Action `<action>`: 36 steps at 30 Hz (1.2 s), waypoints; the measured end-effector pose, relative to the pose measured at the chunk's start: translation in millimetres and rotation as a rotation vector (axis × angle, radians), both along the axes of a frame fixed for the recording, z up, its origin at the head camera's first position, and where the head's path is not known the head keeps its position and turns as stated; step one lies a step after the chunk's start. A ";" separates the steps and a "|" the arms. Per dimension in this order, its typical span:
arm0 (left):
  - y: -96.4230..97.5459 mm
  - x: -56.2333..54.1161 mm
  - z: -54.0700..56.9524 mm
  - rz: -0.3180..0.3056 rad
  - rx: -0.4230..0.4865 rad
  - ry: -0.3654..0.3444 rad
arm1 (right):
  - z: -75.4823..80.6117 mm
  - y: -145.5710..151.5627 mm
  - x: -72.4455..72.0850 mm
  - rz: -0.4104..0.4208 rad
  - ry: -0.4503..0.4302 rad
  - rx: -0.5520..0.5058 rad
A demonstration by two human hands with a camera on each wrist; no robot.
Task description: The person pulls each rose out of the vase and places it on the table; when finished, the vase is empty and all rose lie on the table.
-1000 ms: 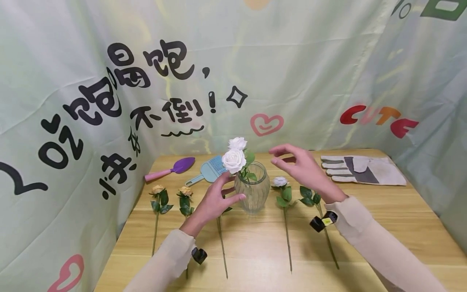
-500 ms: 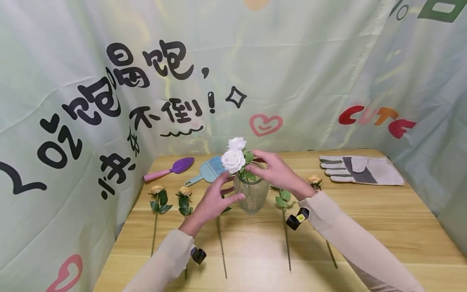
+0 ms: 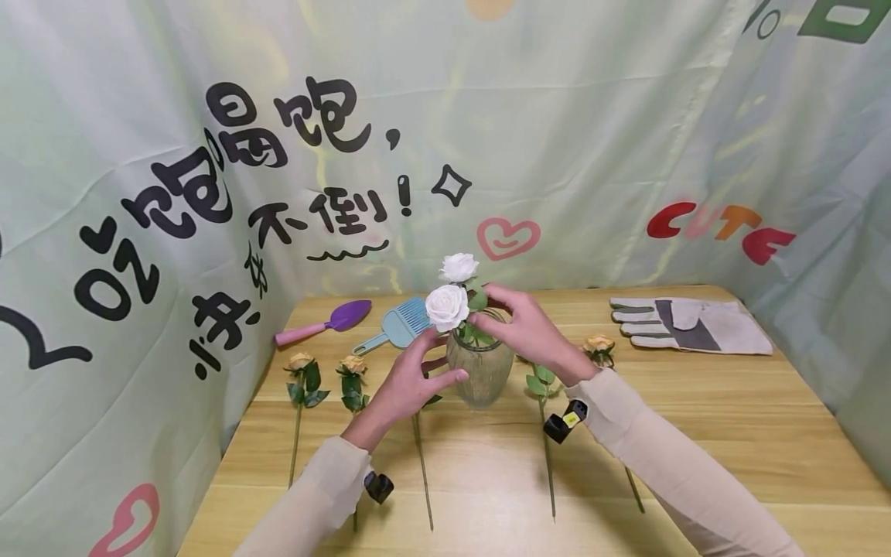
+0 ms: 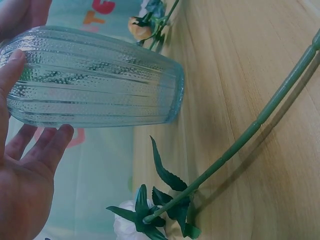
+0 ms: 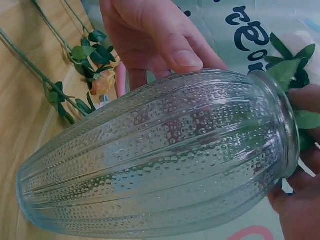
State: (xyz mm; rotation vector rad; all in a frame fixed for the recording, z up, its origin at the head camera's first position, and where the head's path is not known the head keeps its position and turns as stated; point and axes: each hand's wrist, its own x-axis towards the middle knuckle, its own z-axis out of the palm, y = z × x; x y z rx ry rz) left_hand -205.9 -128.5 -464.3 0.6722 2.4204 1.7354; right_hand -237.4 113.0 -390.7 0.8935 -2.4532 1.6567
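Observation:
A ribbed clear glass vase [image 3: 480, 383] stands on the wooden table [image 3: 696, 433] with two white roses [image 3: 448, 307] in it. My left hand [image 3: 435, 363] grips the vase's left side, thumb above and fingers lower. My right hand [image 3: 487, 313] is at the vase mouth, pinching the stem and leaves of the taller rear rose [image 3: 459, 267]. In the left wrist view the vase [image 4: 95, 80] fills the top, with my left hand [image 4: 30, 165] spread against it. The right wrist view has the vase [image 5: 160, 165] close up, my left hand [image 5: 150, 35] behind it and my right hand [image 5: 302, 145] at its rim.
Several loose roses lie around the vase: two orange ones [image 3: 301, 362] to the left, another [image 3: 599, 343] to the right, and long stems [image 3: 547, 456] in front. At the back lie a purple trowel [image 3: 334, 319], a blue brush [image 3: 404, 323] and a work glove [image 3: 689, 325]. Fabric walls enclose the table.
My right hand swung left from above the table to the vase mouth and took hold of the rear white rose, which now sits slightly higher. The left hand stayed on the vase.

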 end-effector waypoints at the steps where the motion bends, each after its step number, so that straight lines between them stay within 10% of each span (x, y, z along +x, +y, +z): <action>1: 0.2 -0.3 -0.1 -0.002 0.003 -0.002 | 0.1 0.4 0.6 0.000 -0.003 -0.023; 14: 1.4 -1.9 -0.2 -0.010 0.014 0.001 | 9.7 5.9 3.2 -0.040 0.013 -0.176; 36: 1.0 -1.7 -1.2 0.014 -0.003 -0.013 | 11.9 8.7 1.2 -0.079 0.087 -0.129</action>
